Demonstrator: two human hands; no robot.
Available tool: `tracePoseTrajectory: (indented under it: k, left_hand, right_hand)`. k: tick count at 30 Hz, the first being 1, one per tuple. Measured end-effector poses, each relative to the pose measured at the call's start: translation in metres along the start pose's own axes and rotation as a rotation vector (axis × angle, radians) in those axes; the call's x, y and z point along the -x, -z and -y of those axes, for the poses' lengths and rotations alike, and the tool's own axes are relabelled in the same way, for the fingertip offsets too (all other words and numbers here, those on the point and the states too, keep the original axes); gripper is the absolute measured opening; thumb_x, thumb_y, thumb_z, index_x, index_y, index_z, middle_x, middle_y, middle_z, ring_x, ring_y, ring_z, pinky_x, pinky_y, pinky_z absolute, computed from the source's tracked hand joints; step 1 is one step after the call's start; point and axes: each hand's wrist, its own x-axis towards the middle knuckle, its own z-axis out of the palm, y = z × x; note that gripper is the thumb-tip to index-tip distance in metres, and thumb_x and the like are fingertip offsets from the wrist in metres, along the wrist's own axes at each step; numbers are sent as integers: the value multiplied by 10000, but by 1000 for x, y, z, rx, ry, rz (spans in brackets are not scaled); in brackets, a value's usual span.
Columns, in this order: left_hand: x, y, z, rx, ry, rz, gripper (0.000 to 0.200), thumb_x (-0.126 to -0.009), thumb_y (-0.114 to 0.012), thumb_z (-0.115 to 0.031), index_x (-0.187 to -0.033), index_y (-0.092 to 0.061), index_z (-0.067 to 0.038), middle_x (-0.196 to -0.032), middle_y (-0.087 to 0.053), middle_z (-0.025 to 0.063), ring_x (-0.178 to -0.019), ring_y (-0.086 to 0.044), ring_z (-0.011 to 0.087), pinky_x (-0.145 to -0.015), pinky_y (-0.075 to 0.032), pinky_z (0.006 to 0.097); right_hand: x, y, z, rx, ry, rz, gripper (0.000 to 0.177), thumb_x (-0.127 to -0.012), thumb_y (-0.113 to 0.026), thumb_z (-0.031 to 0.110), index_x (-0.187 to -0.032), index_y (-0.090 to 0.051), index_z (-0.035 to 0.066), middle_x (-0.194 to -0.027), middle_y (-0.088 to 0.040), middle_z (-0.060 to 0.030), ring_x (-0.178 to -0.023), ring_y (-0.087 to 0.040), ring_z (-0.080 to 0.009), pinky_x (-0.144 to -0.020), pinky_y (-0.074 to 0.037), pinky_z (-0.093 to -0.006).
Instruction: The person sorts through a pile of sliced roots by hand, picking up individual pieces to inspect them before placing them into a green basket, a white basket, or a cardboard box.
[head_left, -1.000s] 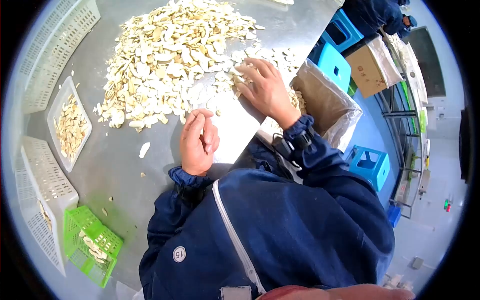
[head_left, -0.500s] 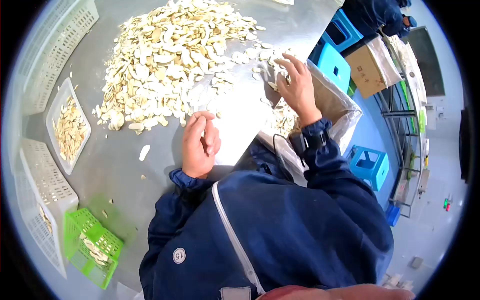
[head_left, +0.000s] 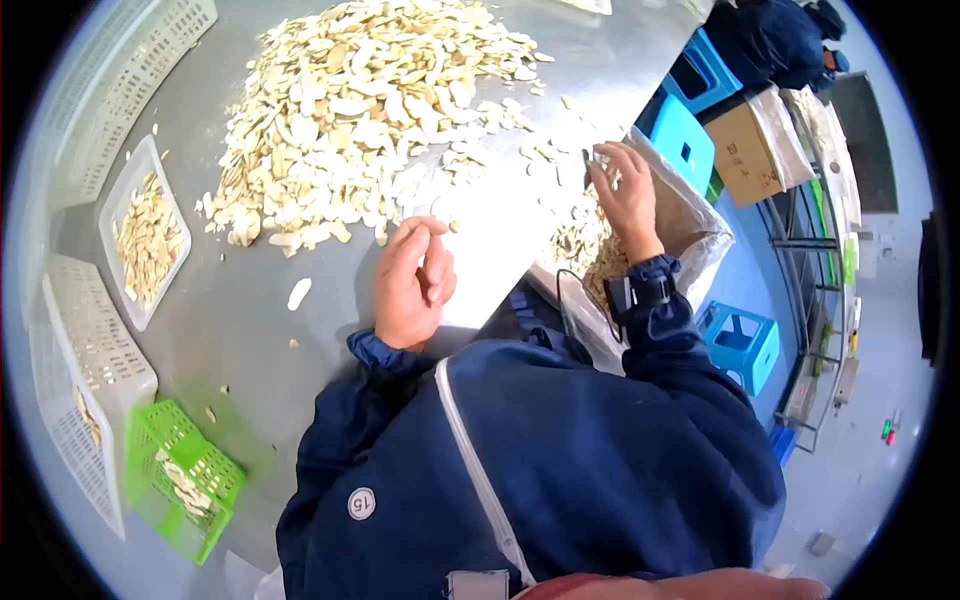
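A large heap of pale dried slices (head_left: 350,110) is spread over the metal table (head_left: 270,350). My left hand (head_left: 412,285) rests at the heap's near edge, its fingers curled together; whether a slice is inside is hidden. A few loose slices lie just beyond its fingertips. My right hand (head_left: 628,200), fingers bent and apart, is at the table's right edge, over a lined box (head_left: 705,240) of similar slices. No slice shows clearly in it, though a small dark shape sits by its fingertips. Several scattered slices (head_left: 540,150) lie on the tabletop left of that hand.
On the left stand a white tray (head_left: 140,320) of slices, white perforated baskets (head_left: 110,350) and a green basket (head_left: 215,460). Blue stools (head_left: 745,345), a cardboard box (head_left: 745,150) and a metal rack (head_left: 815,245) are right of the table. Another person (head_left: 770,40) is at the upper right.
The view has shifted slightly. My right hand has drawn a little toward me along the table edge, and fewer slices lie near its fingers. My left hand stays curled by the heap.
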Motion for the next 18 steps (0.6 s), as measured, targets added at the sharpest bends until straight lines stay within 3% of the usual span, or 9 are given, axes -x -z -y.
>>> tracePoseTrajectory:
  k: [5,7,9,13,16,17,18]
  left_hand:
    - [0,1,0,-3,11,15,199,-1140,-480,-242,-1139,-600,-84,-671,-453,-32,-484,-354,70,-441,-289,241]
    - [1,0,0,-9,18,28,201,-1141,-477,-242,-1136,-599,-82,-671,-451,-31,-481,-349,69,-439,-285,238]
    - [2,-2,-2,-17,24,38,204,-1143,-475,-244,-1132,-597,-80,-670,-448,-29,-479,-345,67,-436,-281,234]
    - [2,-1,-1,-54,51,47,217,-1143,-475,-243,-1129,-595,-63,-668,-445,-24,-479,-336,60,-433,-272,229]
    - [3,-1,-2,-64,80,75,221,-1142,-479,-236,-1127,-595,-48,-674,-449,-22,-478,-328,55,-432,-266,228]
    - [2,-1,-2,-55,89,88,222,-1142,-480,-232,-1127,-597,-44,-675,-451,-22,-477,-326,54,-432,-264,228]
    - [2,-1,-2,-48,101,103,222,-1141,-480,-228,-1127,-598,-40,-677,-453,-21,-476,-324,54,-431,-261,228]
  right_hand:
    - [-10,-9,67,-191,173,86,286,-930,-763,168,-1210,-760,113,-1298,-696,-129,-1223,-649,-345,-1048,-529,-446]
    - [-23,-32,95,-250,355,113,320,-931,-776,209,-1239,-752,125,-1286,-694,-131,-1203,-651,-350,-1032,-536,-450]
    - [-25,-44,126,-279,383,163,352,-947,-762,267,-1280,-735,154,-1345,-673,-136,-1268,-617,-357,-1071,-500,-475]
    - [-18,-47,132,-203,552,272,375,-956,-748,315,-1303,-726,173,-1434,-644,-103,-1354,-574,-353,-1125,-458,-485]
    - [-20,-48,109,-166,404,187,301,-909,-785,230,-1195,-769,138,-1312,-699,-106,-1262,-620,-347,-1088,-477,-506]
    - [-21,-46,107,-140,432,97,256,-879,-790,171,-1132,-787,132,-1199,-730,-99,-1156,-659,-338,-1014,-525,-489]
    - [-23,-45,111,-194,448,137,250,-876,-787,162,-1125,-789,133,-1175,-734,-95,-1130,-666,-334,-988,-537,-475]
